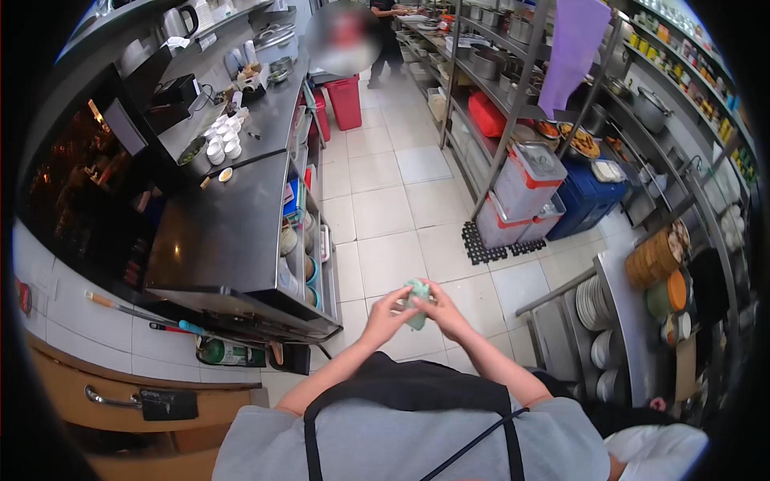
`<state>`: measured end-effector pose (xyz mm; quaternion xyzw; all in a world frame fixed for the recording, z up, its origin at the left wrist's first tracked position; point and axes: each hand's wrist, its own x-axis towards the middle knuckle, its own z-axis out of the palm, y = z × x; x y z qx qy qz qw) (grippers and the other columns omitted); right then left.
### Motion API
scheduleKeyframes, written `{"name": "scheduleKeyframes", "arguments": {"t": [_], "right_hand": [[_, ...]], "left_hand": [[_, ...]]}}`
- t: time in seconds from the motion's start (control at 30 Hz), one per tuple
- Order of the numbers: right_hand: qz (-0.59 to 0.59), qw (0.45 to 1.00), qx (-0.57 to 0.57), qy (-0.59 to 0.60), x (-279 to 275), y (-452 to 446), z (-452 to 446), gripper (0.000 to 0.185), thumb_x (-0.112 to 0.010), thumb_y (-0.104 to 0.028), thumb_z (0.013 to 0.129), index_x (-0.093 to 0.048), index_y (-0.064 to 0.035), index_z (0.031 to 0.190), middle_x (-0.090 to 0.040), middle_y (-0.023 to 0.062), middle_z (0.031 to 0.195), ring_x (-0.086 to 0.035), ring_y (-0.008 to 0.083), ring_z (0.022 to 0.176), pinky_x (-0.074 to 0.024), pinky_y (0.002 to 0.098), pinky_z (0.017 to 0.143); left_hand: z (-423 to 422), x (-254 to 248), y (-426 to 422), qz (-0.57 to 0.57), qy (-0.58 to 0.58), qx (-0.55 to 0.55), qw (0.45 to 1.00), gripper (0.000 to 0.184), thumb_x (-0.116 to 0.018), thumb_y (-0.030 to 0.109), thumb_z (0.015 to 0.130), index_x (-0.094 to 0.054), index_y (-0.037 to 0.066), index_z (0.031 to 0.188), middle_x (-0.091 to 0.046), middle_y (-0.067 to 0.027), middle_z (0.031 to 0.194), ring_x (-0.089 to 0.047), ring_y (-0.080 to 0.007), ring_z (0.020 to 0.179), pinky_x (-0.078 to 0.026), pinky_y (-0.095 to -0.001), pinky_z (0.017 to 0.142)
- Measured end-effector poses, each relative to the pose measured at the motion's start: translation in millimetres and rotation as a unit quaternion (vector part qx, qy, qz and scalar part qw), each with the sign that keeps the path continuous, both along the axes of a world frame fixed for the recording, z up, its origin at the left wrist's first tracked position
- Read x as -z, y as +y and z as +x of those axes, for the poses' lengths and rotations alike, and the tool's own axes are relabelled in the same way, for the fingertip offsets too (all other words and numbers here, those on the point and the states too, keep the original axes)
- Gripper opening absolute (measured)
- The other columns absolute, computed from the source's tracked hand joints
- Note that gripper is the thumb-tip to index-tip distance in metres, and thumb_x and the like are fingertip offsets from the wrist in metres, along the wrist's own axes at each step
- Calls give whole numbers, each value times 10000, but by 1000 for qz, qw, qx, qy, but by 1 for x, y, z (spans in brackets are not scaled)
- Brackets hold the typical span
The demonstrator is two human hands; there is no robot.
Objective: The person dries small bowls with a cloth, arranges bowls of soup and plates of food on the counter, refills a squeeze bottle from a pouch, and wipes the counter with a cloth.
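Both hands are raised in front of my chest over the tiled floor. My left hand point(387, 317) and my right hand point(443, 311) close their fingers around a small, crumpled, pale green piece point(417, 294), thin and soft-looking. Whether it is cloth or plastic I cannot tell. Part of it sticks up above the fingers and part hangs below them. A black apron point(409, 385) covers the front of my grey shirt.
A dark steel counter point(233, 216) with white cups point(223, 140) runs along the left. Red bins point(345, 103) stand farther ahead. Pot shelves, clear tubs point(525, 180) and a blue box point(585, 200) line the right, near stacked plates point(592, 305). Another person point(387, 40) stands far back.
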<state>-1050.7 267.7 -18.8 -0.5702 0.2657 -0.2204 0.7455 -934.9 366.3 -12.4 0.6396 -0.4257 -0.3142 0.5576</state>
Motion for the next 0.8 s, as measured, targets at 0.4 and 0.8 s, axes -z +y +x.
{"name": "scheduleKeyframes", "arguments": {"t": [0.4, 0.8], "right_hand": [[-257, 957, -50, 125, -11, -196, 195, 275, -619, -212, 780, -579, -26, 979, -584, 70, 923, -571, 148, 762, -468, 270, 647], [369, 920, -120, 47, 18, -335, 350, 649, -362, -606, 811, -443, -67, 1163, -498, 117, 1075, -514, 240, 965, -459, 440, 756]], "left_hand": [[282, 19, -150, 11, -215, -43, 976, 71, -585, 32, 757, -570, 18, 825, -574, -46, 741, -568, -116, 655, -482, -240, 548], [363, -22, -327, -34, -120, 54, 991, 128, -569, 67, 740, -543, 3, 847, -585, -124, 779, -581, -247, 725, -447, -329, 655]]}}
